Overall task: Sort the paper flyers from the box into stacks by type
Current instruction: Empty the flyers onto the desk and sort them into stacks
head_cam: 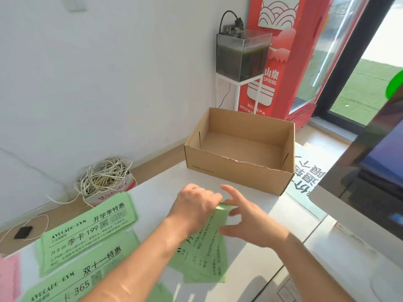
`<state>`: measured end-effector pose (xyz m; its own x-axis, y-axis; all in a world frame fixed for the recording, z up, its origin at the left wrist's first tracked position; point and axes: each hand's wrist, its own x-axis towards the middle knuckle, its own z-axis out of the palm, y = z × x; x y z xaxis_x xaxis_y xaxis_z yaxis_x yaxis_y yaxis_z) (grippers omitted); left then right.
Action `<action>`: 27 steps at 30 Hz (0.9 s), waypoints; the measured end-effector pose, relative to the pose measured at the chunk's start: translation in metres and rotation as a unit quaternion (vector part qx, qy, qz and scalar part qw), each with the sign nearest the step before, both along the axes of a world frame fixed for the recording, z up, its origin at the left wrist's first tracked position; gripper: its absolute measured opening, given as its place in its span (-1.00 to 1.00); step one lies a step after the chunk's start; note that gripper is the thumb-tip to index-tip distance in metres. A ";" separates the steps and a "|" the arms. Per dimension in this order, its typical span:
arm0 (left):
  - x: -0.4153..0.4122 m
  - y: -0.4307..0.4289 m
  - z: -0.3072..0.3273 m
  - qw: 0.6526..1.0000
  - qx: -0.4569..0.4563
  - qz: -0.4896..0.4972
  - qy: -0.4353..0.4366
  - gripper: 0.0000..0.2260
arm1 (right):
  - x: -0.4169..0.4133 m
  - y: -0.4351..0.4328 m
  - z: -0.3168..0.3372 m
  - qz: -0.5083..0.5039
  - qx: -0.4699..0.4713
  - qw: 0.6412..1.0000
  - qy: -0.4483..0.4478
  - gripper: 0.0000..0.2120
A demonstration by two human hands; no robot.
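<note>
Person's left hand (194, 205) is curling over and gripping the top edge of the pale green paper flyers (209, 258), a loose pile lying under both hands. Right hand (250, 223) is hovering at the pile's right side w/ fingers spread wide, holding nothing. Brown cardboard box (239, 149) beyond the hands is looking empty, so prob. last batch. Next move is calling for peeling one sheet off and matching it to the sorted green flyer stacks (87, 232) left of the left hand.

left hand (196, 205) grips green flyers (207, 258) top edge | right hand (255, 223) spread beside | box (239, 173) behind | stacks (87, 232) left
</note>
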<state>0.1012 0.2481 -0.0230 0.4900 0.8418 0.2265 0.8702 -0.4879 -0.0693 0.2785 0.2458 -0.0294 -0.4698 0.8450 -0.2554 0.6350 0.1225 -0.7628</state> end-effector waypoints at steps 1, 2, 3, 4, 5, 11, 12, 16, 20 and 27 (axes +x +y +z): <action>0.005 -0.002 -0.002 1.000 0.015 -0.017 -0.008 -0.77 | -0.005 -0.003 -0.008 -0.033 0.042 0.999 -0.004 -0.29; 0.009 -0.004 -0.004 0.999 0.019 -0.025 -0.027 -0.71 | -0.007 -0.004 -0.017 -0.082 0.094 0.992 -0.004 -0.42; 0.011 -0.007 -0.005 0.998 0.024 -0.021 -0.051 -0.65 | -0.008 -0.006 -0.023 -0.131 0.135 0.982 -0.007 -0.55; 0.012 -0.010 -0.006 0.997 0.026 -0.009 -0.075 -0.61 | -0.008 -0.007 -0.027 -0.175 0.150 0.973 -0.002 -0.66; 0.010 -0.014 -0.008 0.995 0.023 0.011 -0.095 -0.56 | -0.006 -0.008 -0.031 -0.212 0.140 0.967 0.015 -0.72; -0.006 -0.066 -0.015 0.966 -0.185 0.150 -0.097 -0.49 | 0.014 -0.028 -0.037 -0.401 -0.033 0.886 0.231 -0.72; -0.006 -0.077 -0.020 0.962 -0.213 0.155 -0.067 -0.46 | 0.016 -0.034 -0.039 -0.404 -0.038 0.886 0.226 -0.75; -0.004 -0.104 -0.043 0.949 -0.272 0.157 0.010 -0.40 | 0.019 -0.060 -0.048 -0.357 -0.038 0.924 0.131 -0.79; -0.009 -0.112 -0.054 0.956 -0.247 0.156 0.013 -0.49 | 0.023 -0.074 -0.046 -0.310 0.030 0.950 -0.011 -0.71; -0.012 -0.118 -0.061 0.974 -0.195 0.102 -0.058 -0.93 | 0.038 -0.067 -0.042 -0.281 0.118 0.945 -0.116 -0.59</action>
<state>0.0895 0.1299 -0.0835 0.2947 0.9517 -0.0857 0.9425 -0.2747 0.1904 0.3167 0.1787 -0.0711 0.1160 0.9908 -0.0695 0.7967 -0.1346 -0.5892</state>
